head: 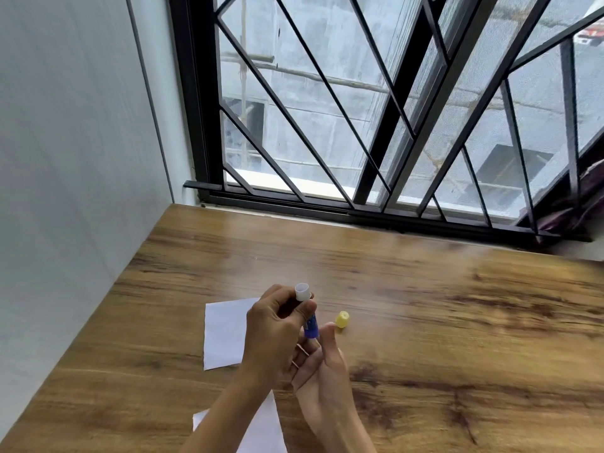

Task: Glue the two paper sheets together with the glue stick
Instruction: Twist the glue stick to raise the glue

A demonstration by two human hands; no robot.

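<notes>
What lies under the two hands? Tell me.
A white paper sheet on the wooden table runs under the left hand; its right part is covered. Another sheet lies under the forearms.

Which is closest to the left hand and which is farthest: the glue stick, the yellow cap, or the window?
1. Glue stick: held in the left hand.
2. Yellow cap: on the table, just right of the hands.
3. Window: far behind, past the table's back edge.

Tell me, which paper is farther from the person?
The far paper sheet, beside the left hand; the near paper sheet lies partly under the forearms.
</notes>
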